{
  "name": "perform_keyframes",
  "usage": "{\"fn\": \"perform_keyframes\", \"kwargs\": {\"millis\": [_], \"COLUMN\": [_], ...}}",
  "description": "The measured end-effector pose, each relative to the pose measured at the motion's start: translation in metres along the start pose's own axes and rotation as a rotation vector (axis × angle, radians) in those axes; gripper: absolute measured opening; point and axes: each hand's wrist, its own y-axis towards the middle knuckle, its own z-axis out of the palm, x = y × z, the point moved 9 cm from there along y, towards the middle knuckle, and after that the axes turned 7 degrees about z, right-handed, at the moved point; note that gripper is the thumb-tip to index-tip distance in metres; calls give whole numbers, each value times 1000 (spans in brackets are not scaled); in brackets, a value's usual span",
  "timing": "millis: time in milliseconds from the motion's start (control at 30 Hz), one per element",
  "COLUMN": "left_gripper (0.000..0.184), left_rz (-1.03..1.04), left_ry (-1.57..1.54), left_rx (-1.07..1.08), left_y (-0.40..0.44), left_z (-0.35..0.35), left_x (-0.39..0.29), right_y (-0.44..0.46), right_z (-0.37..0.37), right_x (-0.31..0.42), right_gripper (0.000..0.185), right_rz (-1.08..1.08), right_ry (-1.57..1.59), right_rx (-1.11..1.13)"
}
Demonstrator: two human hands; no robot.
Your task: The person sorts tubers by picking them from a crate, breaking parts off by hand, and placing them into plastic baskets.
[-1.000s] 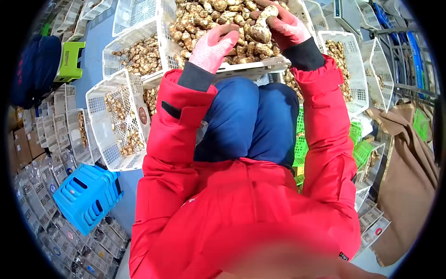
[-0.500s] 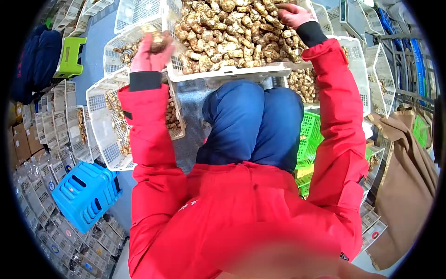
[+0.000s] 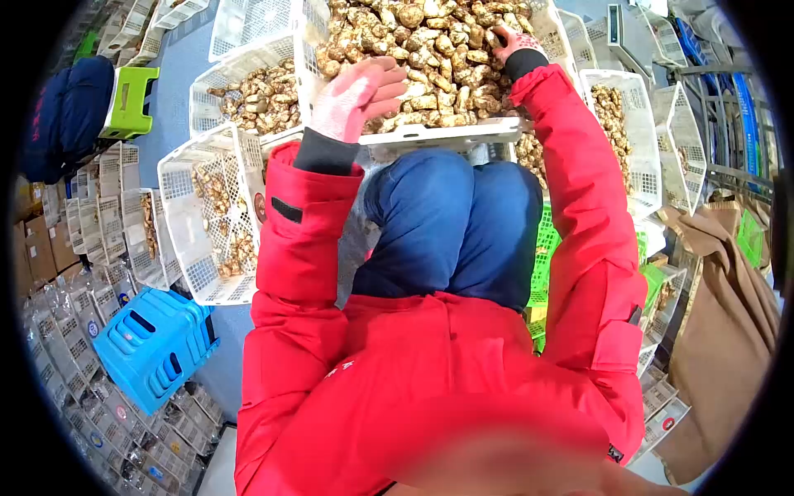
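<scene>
A large white crate (image 3: 488, 131) stands in front of my knees, heaped with brown-and-cream mushrooms (image 3: 442, 62) that look like matsutake. My left hand (image 3: 357, 93) is over the crate's near left corner, palm showing, fingers stretched out and holding nothing. At the right side of the heap, my right hand (image 3: 514, 43) has its fingers bent down around a mushroom, partly hidden by the hand.
Smaller white crates with mushrooms stand around it: a left one (image 3: 198, 112), a nearer left one (image 3: 178, 194) and a right one (image 3: 641, 165). A green basket (image 3: 542, 256) is beside my right knee. A blue stool (image 3: 153, 347) and green stool (image 3: 128, 101) are at left.
My left hand held a mushroom by the left crates; now it is empty and has moved right over the big crate. My right hand has shifted slightly nearer and lower along the heap.
</scene>
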Motion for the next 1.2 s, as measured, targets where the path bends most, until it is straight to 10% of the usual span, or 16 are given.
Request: {"fn": "perform_keyframes", "kwargs": {"millis": [167, 300, 333, 567, 733, 833, 867, 933, 1033, 1200], "left_gripper": [44, 53, 49, 36, 17, 36, 55, 78, 63, 38], "left_rz": [-8, 106, -24, -64, -74, 454, 381, -242, -97, -97], "left_ry": [-98, 255, -206, -348, -669, 1242, 1103, -11, -106, 123], "left_rx": [89, 186, 14, -115, -5, 78, 327, -24, 188, -43], "left_y": [8, 13, 17, 8, 18, 23, 44, 39, 25, 15], "left_z": [20, 57, 44, 40, 54, 134, 163, 184, 192, 81], "left_x": [35, 28, 49, 37, 62, 53, 105, 165, 133, 81], "right_y": [-27, -114, -122, -128, -133, -122, -115, -90, -49, -8], "right_z": [5, -58, -62, -91, -98, -128, -128, -116, -71, 25], "right_x": [-10, 68, 83, 75, 33, -40, -62, -82, -54, 18], "right_gripper": [54, 46, 45, 34, 35, 34, 34, 33, 39, 40], "right_rz": [-72, -253, -307, -335, -222, -157, -91, -30, -121, -98], "right_ry": [1296, 1250, 1230, 1333, 1217, 1208, 1165, 1026, 439, -272], "right_rx": [293, 381, 395, 313, 142, 11, 6, 42, 59, 141]}}
